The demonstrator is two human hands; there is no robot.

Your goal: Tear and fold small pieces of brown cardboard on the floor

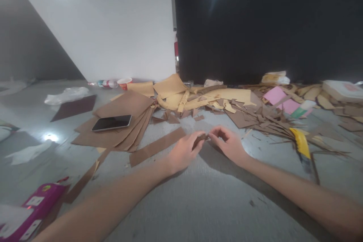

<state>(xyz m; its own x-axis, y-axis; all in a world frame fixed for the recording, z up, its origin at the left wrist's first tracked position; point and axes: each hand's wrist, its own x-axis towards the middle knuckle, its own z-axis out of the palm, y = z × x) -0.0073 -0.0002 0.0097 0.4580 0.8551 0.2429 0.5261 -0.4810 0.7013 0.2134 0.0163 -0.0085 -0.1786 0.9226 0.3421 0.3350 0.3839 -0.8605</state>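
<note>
Both arms reach forward over a grey floor. My left hand (185,151) and my right hand (228,143) meet in the middle, fingers pinched together on a small brown cardboard piece (202,137) held between them just above the floor. A long brown cardboard strip (157,146) lies flat to the left of my left hand. A yellow-handled cutter (302,145) lies on the floor to the right of my right hand.
A stack of brown cardboard sheets (119,121) with a black phone (112,123) on top lies at left. Cardboard scraps (249,115) and pink paper (279,100) pile up along a dark wall. A magenta box (34,211) sits bottom left. A paper cup (124,82) stands by the white wall.
</note>
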